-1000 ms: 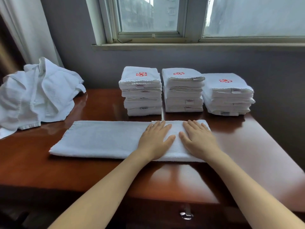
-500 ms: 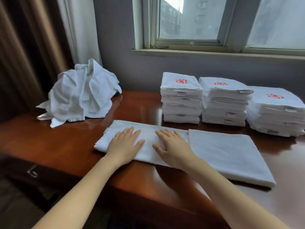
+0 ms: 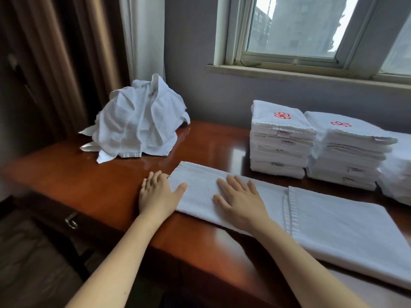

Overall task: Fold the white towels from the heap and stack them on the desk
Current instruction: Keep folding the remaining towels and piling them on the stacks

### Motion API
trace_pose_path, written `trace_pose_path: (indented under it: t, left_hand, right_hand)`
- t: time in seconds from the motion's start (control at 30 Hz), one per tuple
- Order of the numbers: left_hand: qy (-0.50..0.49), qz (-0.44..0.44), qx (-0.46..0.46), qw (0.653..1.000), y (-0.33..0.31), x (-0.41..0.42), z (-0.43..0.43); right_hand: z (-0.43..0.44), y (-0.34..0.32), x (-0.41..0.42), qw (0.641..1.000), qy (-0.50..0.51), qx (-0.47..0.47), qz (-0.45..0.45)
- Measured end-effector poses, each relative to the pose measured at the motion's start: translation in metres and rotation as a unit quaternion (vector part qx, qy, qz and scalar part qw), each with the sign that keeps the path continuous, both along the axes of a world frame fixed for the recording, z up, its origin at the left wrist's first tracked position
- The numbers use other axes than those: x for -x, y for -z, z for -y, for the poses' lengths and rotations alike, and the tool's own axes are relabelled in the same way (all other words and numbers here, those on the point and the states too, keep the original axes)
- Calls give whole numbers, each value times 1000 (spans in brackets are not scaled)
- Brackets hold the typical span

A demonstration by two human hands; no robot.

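**While both palms lie flat on the long towel**

While the long towel (image 3: 333,230) lies stretched along the near edge of the desk (image 3: 89,174), both hands rest on its left part with straight, spread fingers and grip nothing. The left hand (image 3: 156,192) sits at the towel's left end: its thumb lies on the cloth, and its fingers lie on the wood just beside the end hem. The right hand (image 3: 240,198) lies wholly on the towel, palm down, a little to the right of the left hand. Further right along the towel, a ribbed hem crosses the cloth where a second layer lies folded over it.

Beyond the towel's left end, well apart from it, the heap (image 3: 138,121) of crumpled white towels sits near the wall. Behind the towel's middle and right part stand the stacks of folded towels: the first stack (image 3: 280,138) and the second stack (image 3: 347,152), each with a red emblem on top, touch side by side. A third stack (image 3: 398,170) is cut off by the frame edge.

Below the towel's left end, a metal drawer handle (image 3: 71,221) shows on the desk front.
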State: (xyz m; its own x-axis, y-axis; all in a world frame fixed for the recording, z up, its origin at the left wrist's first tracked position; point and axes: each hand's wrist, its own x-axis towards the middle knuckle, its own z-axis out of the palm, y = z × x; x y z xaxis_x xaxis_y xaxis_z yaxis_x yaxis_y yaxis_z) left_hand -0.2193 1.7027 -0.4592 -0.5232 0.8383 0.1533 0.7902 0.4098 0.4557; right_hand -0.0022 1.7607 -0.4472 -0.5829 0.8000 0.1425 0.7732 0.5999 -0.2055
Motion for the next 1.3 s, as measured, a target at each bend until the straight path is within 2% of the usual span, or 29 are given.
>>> trace_pose_path:
  t: [0.13,0.23,0.33,0.47,0.53,0.6,0.63,0.7,0.73,0.77,0.9,0.93,1.0,1.07,1.2,1.27,1.3]
  left_hand:
    - [3,11,-28,1000,-2,0,2]
    - [3,82,-82,993,-6,-1,7]
    - [20,157,-128,979,-11,-3,11]
    - [56,287,-192,937,-22,-7,12]
    - [86,346,-218,909,-34,-14,12]
    - [116,346,-228,903,-49,-26,10]
    - [134,338,-231,902,-56,-34,9]
    - [174,333,-226,899,-71,-52,6]
    - [196,333,-216,897,-80,-63,6]
    - [220,331,-201,895,-87,-76,6]
    - [314,308,-133,888,-116,-133,2]
    - [347,321,-118,873,-121,-148,0]
    - [408,385,-101,822,-130,-176,-1]
    - [415,458,-94,781,-133,-199,-4]
    - [432,532,-80,724,-133,-247,-12]
    - [433,526,-87,727,-129,-267,-15]
    - [435,495,-101,745,-126,-275,-16]
  right_hand:
    - [2,0,-1,1000,1,-5,-2]
    - [2,0,0,1000,0,-7,-9]
    - [4,1,-2,998,-2,-31,-54]
    - [8,0,-6,989,-7,-24,-144]
    - [10,-5,-8,982,-7,25,-187]
    - [10,-17,-12,952,-3,149,-268]
    - [11,-26,-14,918,-5,228,-326]
    - [11,-48,-20,826,-3,355,-438]
    - [11,-60,-25,784,-6,396,-479]
    - [11,-72,-31,757,-19,420,-500]
    - [14,-104,-64,731,-26,429,-529]
    - [13,-108,-77,724,-13,426,-543]
    - [11,-113,-104,709,0,421,-566]
    - [10,-117,-130,697,-7,423,-579]
    - [6,-118,-180,708,63,365,-602]
    - [4,-114,-201,701,98,336,-621]
    - [4,-111,-211,696,114,328,-628]
